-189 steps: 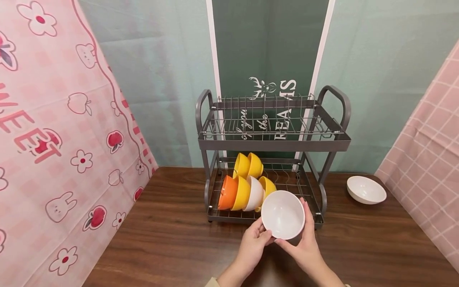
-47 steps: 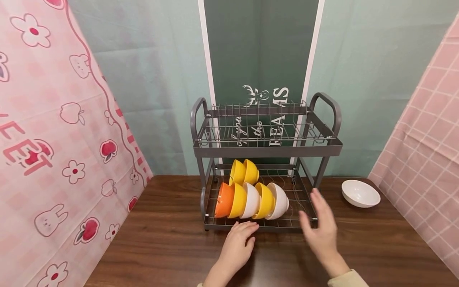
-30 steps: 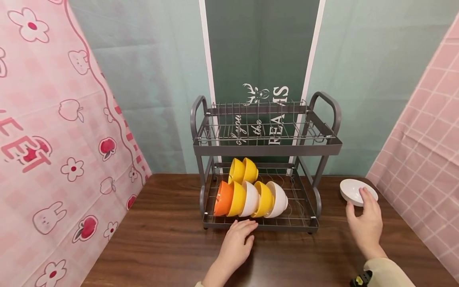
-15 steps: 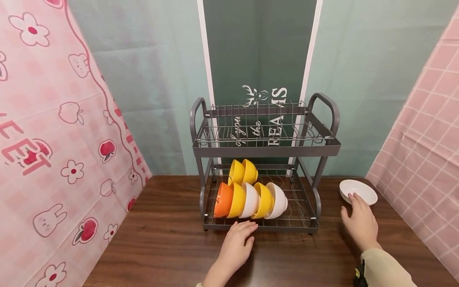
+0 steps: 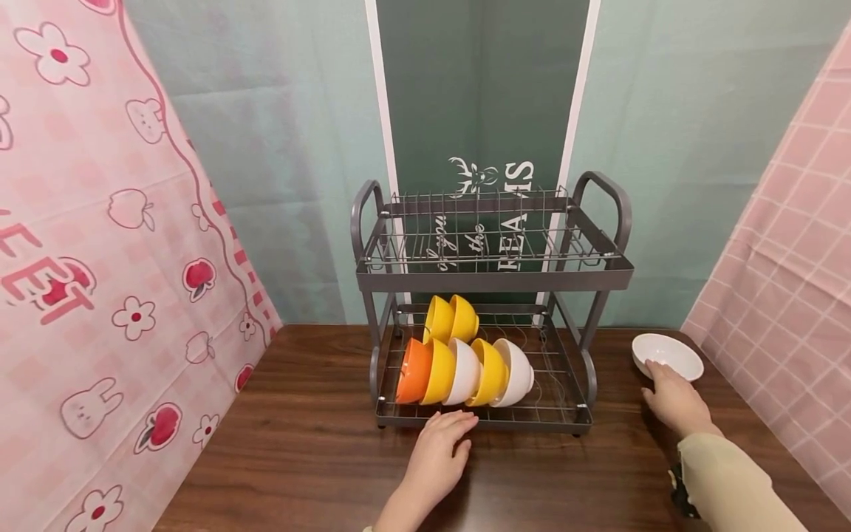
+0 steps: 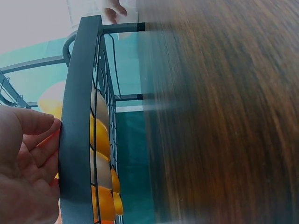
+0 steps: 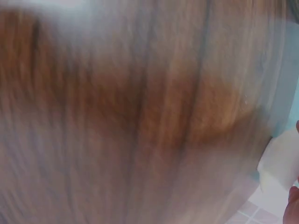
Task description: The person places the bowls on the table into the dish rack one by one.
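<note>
My right hand (image 5: 679, 403) is at the near rim of a shallow white bowl (image 5: 673, 355) on the table's right side. Its fingers reach over the rim and the thumb sits lower, pinching the edge; in the right wrist view only fingertips (image 7: 292, 205) show beside the white bowl (image 7: 280, 158). My left hand (image 5: 435, 458) rests with extended fingers against the front rail of a grey two-tier dish rack (image 5: 495, 281). On its lower tier, an orange bowl (image 5: 414, 372), yellow bowls (image 5: 442, 372) and white bowls (image 5: 515, 373) stand on their sides in two rows.
The rack's upper wire tier (image 5: 492, 236) holds no dishes. Lower-tier wires show right of the bowls. Brown wooden table (image 5: 299, 443) stretches in front and to both sides. Patterned pink cloth (image 5: 133, 295) hangs left, pink checked cloth (image 5: 791, 295) right, green curtain (image 5: 306, 148) behind.
The white bowl held in both hands earlier now stands last in the lower tier's front row. My right hand moved right to the shallow bowl and closed on its rim; the left stayed at the rail.
</note>
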{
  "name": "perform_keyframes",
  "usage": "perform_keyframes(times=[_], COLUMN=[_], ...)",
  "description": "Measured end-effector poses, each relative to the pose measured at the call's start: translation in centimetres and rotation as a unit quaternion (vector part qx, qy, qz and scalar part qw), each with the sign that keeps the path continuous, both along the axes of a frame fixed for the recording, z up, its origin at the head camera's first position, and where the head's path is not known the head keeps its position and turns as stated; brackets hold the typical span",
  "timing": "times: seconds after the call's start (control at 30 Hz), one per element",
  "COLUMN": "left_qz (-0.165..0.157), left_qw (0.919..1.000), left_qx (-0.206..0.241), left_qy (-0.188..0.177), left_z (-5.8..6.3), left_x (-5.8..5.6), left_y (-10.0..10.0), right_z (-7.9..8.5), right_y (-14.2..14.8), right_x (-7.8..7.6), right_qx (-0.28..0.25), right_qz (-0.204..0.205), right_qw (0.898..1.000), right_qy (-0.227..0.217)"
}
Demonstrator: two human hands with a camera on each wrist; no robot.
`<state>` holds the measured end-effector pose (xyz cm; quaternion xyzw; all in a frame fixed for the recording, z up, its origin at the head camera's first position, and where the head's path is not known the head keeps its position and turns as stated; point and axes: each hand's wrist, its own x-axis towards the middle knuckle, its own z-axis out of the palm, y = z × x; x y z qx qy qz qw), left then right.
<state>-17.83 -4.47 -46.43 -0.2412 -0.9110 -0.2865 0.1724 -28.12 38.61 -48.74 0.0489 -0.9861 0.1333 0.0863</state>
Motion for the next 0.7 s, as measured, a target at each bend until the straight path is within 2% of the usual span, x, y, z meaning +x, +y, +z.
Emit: perform_keyframes(times=[0.27,0.43,0.7], left_qz=[-0.003,-0.007,-0.002], left_qw=[1.0000,0.9999,0.9998], left_qx=[-0.007,-0.010,-0.018], left_qy=[-0.003,-0.007,-0.012], left_z=[-0.1,-0.1,0.1], left_x=[0.0,-0.1,-0.1], left_y=[0.1,0.2,0.1], right_z=[1.7,2.2,2.0], right_y=[0.5,0.5,0.1], right_x=[0.0,0.0,-0.4], right_qx=[0.013,0.029,0.063], right_qz=[-0.030,-0.032,-0.015], right_qw=[0.999,0.999,0.998], right_qy=[-0.037,-0.013,0.008])
